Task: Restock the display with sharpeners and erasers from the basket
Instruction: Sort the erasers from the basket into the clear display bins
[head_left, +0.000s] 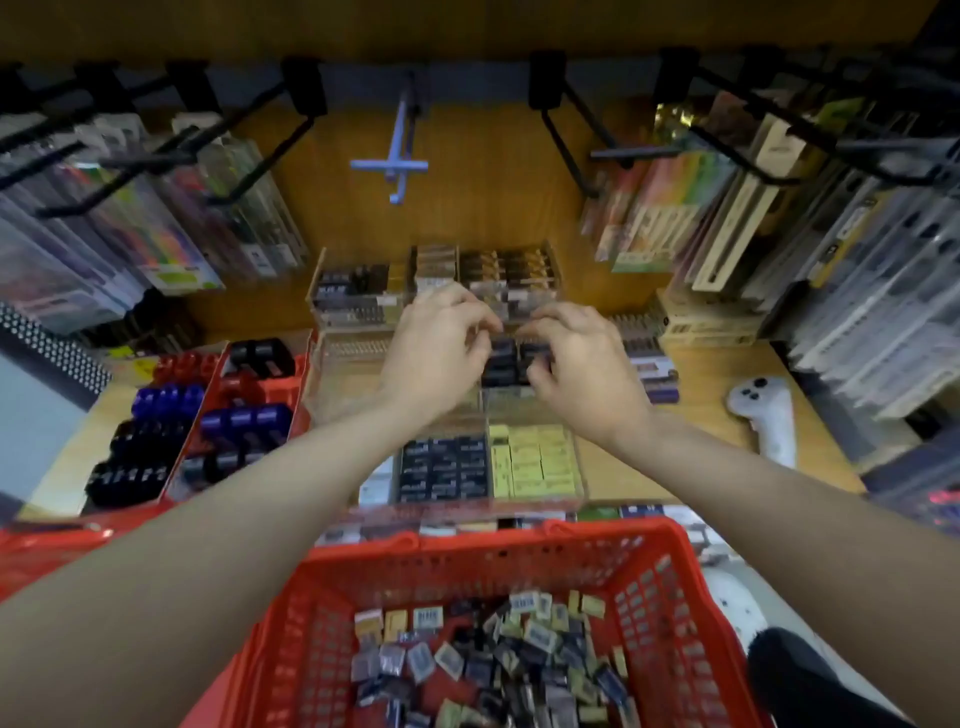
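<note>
Both hands reach over the red basket (670, 566) to the clear display case (576, 467) on the wooden shelf; the left hand (441, 353) and the right hand (582, 364) sit close together above a middle compartment, fingers curled down onto a cluster of small dark packets (506, 358); these look like sharpeners or erasers, but blur keeps me from telling which, and from telling whether either hand truly pinches a packet or only presses it into line. The basket, just below the arms, holds a loose heap of small wrapped packets (488, 670), so much of the restocking seems left to do.

The risks, as I judge them: the packets are small and slick, so one could slip from the fingertips and fall behind the case or into the wrong compartment; the front compartments of dark erasers (444, 467) and yellow erasers (535, 460) lie right under the wrists, and a dropped forearm could knock their rows askew; pushing too hard could slide the whole case back; the mixed heap invites sorting the wrong kind into a slot.
</note>
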